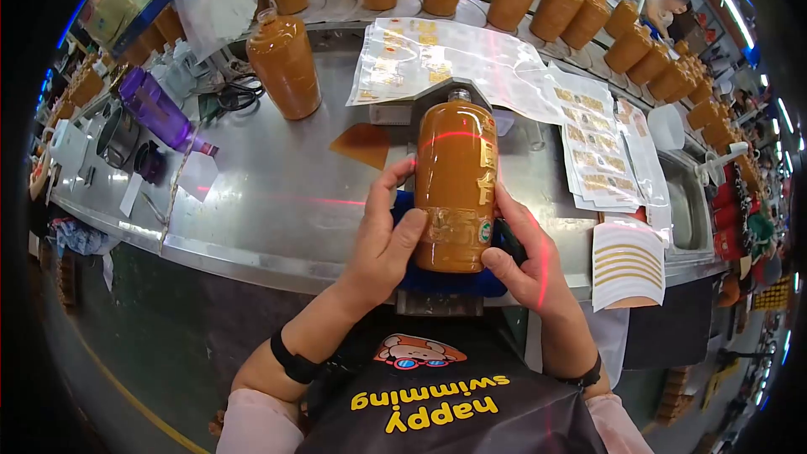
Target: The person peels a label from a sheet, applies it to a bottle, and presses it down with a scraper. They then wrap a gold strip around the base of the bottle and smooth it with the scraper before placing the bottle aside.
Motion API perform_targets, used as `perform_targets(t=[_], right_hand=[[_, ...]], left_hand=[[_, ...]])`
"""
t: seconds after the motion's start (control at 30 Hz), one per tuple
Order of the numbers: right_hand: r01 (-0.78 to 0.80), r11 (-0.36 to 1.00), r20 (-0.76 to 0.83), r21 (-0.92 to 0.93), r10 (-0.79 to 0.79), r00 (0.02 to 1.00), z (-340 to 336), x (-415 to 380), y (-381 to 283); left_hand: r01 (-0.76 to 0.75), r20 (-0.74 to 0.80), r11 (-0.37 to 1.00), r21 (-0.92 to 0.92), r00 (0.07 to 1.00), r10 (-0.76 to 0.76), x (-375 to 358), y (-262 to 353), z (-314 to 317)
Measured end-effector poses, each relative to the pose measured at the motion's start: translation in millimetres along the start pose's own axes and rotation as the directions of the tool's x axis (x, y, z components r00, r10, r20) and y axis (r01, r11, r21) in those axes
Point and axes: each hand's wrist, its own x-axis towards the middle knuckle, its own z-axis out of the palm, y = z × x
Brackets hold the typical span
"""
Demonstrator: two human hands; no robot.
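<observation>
A glossy brown bottle (454, 176) with gold characters and a small green round mark lies between my hands, its neck pointing away from me. My left hand (385, 240) presses its thumb near a clear, gold-printed label (450, 227) on the lower part, fingers around the left side. On the right side, my right hand (527, 256) grips the bottle, thumb near its base. A red laser line crosses the bottle and my right hand. Under the bottle is a dark blue cloth or pad (405, 202), mostly hidden.
Printed label sheets (445, 59) lie behind the bottle, with more sheets (601, 151) at right. Another brown bottle (284, 67) stands at back left, near a purple water bottle (155, 109) and scissors (241, 94). Several brown bottles line a conveyor (336, 4). A sink (685, 202) is at right.
</observation>
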Motion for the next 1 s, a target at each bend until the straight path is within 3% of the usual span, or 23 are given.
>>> perform_targets(t=[0.03, 0.23, 0.33, 0.37, 0.4, 0.43, 0.47, 0.53, 0.63, 0.77, 0.9, 1.0], right_hand=[[-0.005, 1.0, -0.003, 0.014, 0.005, 1.0, 0, 0, 0], [0.009, 1.0, -0.006, 0.019, -0.009, 1.0, 1, 0, 2], [0.011, 0.999, -0.008, 0.031, -0.011, 1.0, 1, -1, 4], [0.006, 0.999, -0.004, 0.036, -0.005, 1.0, 0, 0, 3], [-0.001, 0.999, -0.002, 0.042, 0.001, 1.0, 0, 0, 2], [-0.012, 0.999, 0.001, 0.047, 0.012, 1.0, 0, -1, 1], [-0.024, 0.999, 0.002, 0.042, 0.024, 1.0, 0, -3, 0], [-0.029, 0.999, 0.014, 0.032, 0.029, 0.999, -2, 0, -2], [-0.014, 1.0, 0.014, -0.007, 0.014, 1.0, -1, 0, -2], [-0.02, 1.0, 0.017, 0.017, 0.02, 1.0, 0, 1, 1], [-0.029, 0.999, 0.028, 0.033, 0.028, 0.999, -2, 0, -1], [-0.019, 0.999, 0.009, 0.048, 0.019, 1.0, -1, -2, 1]], left_hand=[[-0.044, -0.006, 0.991, 0.128, 0.999, 0.045, 0, -5, -1], [-0.032, -0.007, 0.998, 0.06, 0.999, 0.032, -1, -9, -1], [-0.053, -0.197, 0.997, -0.064, 0.98, 0.039, -8, -8, 6], [-0.181, -0.09, 0.954, 0.241, 0.974, 0.208, -12, 0, 6], [-0.317, 0.064, 0.802, 0.506, 0.941, 0.331, -15, 22, 6], [-0.442, 0.244, 0.565, 0.696, 0.887, 0.393, -20, 38, 7], [-0.499, 0.318, 0.551, 0.669, 0.862, 0.395, -23, 41, 19], [-0.516, 0.38, 0.391, 0.762, 0.846, 0.375, -24, 33, 19], [-0.37, 0.233, 0.434, 0.821, 0.912, 0.337, -35, 21, 7], [-0.189, 0.056, 0.7, 0.689, 0.976, 0.208, -49, -1, -3], [-0.233, 0.129, 0.483, 0.844, 0.963, 0.238, -33, 27, 6], [-0.343, 0.214, 0.539, 0.769, 0.933, 0.289, -15, 18, 10]])
